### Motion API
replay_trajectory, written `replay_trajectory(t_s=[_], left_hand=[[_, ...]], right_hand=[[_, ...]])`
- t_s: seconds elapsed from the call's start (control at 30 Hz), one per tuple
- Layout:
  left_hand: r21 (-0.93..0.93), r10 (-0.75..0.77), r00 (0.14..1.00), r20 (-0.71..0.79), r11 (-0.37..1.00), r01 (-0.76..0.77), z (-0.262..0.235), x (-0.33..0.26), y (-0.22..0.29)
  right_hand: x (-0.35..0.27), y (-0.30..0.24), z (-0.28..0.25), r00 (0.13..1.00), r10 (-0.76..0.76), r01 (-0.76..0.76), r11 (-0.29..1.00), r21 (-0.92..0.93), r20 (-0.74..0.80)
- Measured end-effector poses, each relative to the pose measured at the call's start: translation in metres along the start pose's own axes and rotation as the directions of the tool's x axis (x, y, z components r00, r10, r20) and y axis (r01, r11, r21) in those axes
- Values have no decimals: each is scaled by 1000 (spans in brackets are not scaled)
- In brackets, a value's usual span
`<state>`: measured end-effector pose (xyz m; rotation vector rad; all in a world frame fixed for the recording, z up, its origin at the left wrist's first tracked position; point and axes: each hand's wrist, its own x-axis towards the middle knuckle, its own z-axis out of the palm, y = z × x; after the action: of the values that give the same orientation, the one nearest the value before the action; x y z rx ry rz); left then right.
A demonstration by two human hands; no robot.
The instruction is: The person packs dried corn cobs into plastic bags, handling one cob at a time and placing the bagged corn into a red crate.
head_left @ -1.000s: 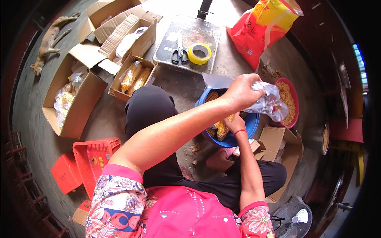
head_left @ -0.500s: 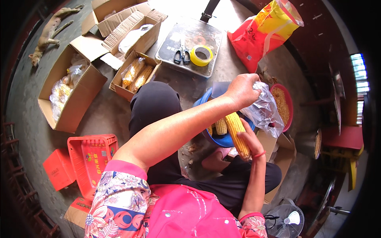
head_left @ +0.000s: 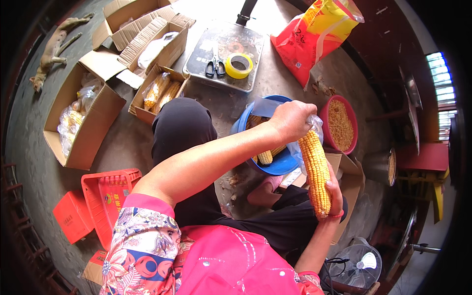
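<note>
My right hand (head_left: 335, 192), with a red band at its wrist, is wrapped round the lower part of a yellow corn cob (head_left: 316, 169). The cob stands tilted in front of me. At its upper end my left hand (head_left: 292, 119) pinches a clear plastic bag (head_left: 298, 156). The bag hangs behind the cob and touches its top; I cannot tell how far the cob is inside it. Just beyond, a blue bucket (head_left: 238, 129) holds several more corn cobs (head_left: 265, 158), partly hidden by my left forearm.
A pink basin (head_left: 324, 114) of loose kernels stands to the right. Ahead lie scissors (head_left: 215, 67) and yellow tape (head_left: 239, 65) on a platform scale (head_left: 196, 54). Cardboard boxes (head_left: 101, 125) with bagged corn, a red basket (head_left: 86, 189), a red-yellow sack (head_left: 300, 44) and a fan (head_left: 361, 265) surround me.
The bag, earlier held out crumpled over the basin's side, has come to the cob's top. My right hand has raised the cob rightward and turned it; my left hand has shifted down slightly.
</note>
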<state>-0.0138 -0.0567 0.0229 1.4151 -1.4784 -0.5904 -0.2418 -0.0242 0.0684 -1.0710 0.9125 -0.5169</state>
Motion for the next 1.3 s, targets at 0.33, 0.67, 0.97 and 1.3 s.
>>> replay_trajectory(t_s=[0.33,0.67,0.97,1.3], left_hand=[[-12,233,972,23,972,-233,8,-17,12],[-192,148,967,209,975,-108,19,-27,11],[-333,294,923,247,921,-204,5,-25,19],[-150,113,678,727,989,-4,-8,-41,22]], right_hand=[[67,59,0,992,-64,102,914,393,-110],[137,83,-33,923,-337,378,703,602,-186],[149,91,-31,910,-412,308,584,751,-53],[121,70,-37,872,-407,487,777,399,-272]])
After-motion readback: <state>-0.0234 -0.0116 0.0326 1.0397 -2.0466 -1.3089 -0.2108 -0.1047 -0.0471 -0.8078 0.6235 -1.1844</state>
